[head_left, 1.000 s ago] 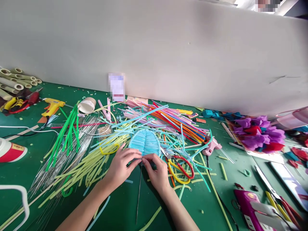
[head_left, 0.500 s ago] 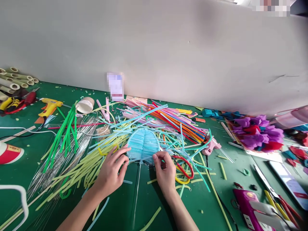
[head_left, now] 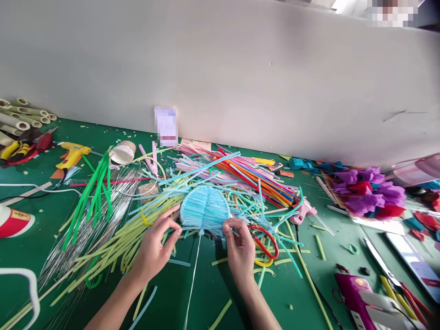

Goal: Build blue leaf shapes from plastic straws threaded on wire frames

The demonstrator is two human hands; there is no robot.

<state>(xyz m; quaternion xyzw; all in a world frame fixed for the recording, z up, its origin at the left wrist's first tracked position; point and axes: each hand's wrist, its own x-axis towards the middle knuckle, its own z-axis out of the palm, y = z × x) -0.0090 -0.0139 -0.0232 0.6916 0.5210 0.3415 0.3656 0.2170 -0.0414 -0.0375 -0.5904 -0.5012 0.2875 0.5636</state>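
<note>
A light blue leaf shape made of fuzzy pipe-cleaner strands sits in the middle, with a centre rib and a long thin wire stem running down from its base. At its lower right edge my right hand is closed, thumb and index finger pinched on the leaf's edge or a strand end there. Beside the lower left edge, my left hand has its fingers apart and curved. Its fingertips come close to the leaf; whether they touch it I cannot tell. Red and yellow scissors handles lie just right of my right hand.
Pipe cleaners in yellow-green, pink and orange cover the green table. Bare wires, a yellow glue gun and pliers lie left. Purple flowers, a pink glue gun and a power strip are right.
The left hand's fingers have drawn slightly left, away from the leaf. The right hand stays pinched at the lower right edge, and the wire stem's lower end has swung a little left.
</note>
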